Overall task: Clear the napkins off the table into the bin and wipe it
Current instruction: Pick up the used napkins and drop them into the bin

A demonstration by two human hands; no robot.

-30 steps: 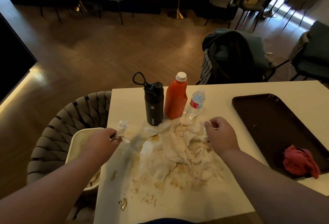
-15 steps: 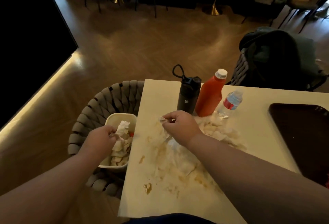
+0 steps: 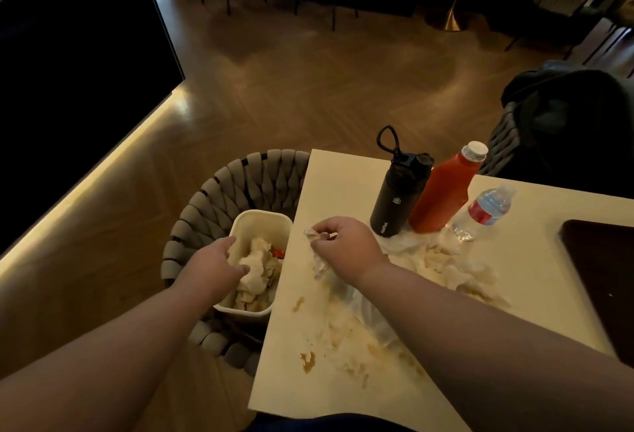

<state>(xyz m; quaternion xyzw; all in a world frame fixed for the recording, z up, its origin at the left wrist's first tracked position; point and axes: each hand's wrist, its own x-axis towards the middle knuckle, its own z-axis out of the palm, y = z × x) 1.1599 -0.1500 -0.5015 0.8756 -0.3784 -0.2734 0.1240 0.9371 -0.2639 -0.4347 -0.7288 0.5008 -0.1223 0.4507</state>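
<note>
Near the table (image 3: 343, 184) edge, my right hand (image 3: 346, 248) pinches a napkin (image 3: 318, 265), my left hand (image 3: 214, 265) hangs slack-fingered over the bin (image 3: 260, 215), and I risk dropping the napkin short onto the chair (image 3: 240, 178).

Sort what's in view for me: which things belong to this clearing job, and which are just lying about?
Job: loose napkins, napkin in the right hand, bin, stained table.
Lying about: black flask, red bottle, water bottle, dark tray, woven chair.
</note>
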